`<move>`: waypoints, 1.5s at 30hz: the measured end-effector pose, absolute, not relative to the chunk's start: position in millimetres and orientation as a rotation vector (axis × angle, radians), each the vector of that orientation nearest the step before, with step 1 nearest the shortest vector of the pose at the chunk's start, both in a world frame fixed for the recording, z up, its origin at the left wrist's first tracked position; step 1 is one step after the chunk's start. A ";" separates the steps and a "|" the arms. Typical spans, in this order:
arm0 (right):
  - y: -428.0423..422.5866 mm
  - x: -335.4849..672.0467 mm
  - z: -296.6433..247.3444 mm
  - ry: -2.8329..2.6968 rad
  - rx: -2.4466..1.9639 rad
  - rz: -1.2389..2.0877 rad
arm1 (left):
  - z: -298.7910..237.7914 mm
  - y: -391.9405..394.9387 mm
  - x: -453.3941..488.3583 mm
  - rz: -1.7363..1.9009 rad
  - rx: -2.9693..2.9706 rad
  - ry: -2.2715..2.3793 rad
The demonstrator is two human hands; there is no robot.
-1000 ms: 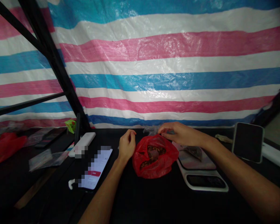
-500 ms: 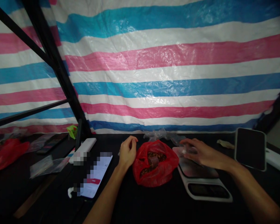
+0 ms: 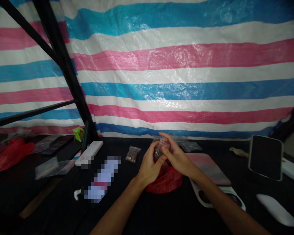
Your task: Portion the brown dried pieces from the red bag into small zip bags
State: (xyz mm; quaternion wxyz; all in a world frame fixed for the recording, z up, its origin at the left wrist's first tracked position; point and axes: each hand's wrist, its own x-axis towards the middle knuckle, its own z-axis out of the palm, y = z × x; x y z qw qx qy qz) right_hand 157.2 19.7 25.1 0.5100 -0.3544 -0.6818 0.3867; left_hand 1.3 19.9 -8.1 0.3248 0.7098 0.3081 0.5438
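Note:
Above the red plastic bag (image 3: 165, 182), my left hand (image 3: 148, 164) and my right hand (image 3: 178, 158) come together around a small clear zip bag (image 3: 158, 151) with dark brown bits inside. Both sets of fingers are closed on it, with the thumbs at its front. My hands cover most of the red bag's opening. Another small zip bag of brown bits (image 3: 133, 154) lies on the black table to the left of my left hand. The kitchen scale (image 3: 210, 168) is to the right, partly beneath my right forearm.
Clear plastic bags (image 3: 191, 146) lie at the back. On the left are a phone with a blurred screen (image 3: 104, 179), a white earbud (image 3: 77, 194), a white power bank (image 3: 90, 152) and a red bag (image 3: 13, 155). A dark-screened device (image 3: 266, 158) and a white mouse (image 3: 276, 209) are at right.
My right hand has moved left from over the scale to meet my left hand, which has shifted right. Both now grip a filled zip bag. The other filled bag has come into view.

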 end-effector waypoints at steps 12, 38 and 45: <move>27.9 159.1 -5.2 -1.322 -0.818 1.125 | -16.7 33.6 -2.2 1.360 1.711 0.981; 21.6 151.2 -3.3 -1.260 -0.909 0.892 | -16.2 39.1 1.5 1.413 1.515 0.836; 20.7 150.0 -5.4 -1.272 -0.934 0.871 | -14.7 37.8 1.0 1.383 1.499 0.870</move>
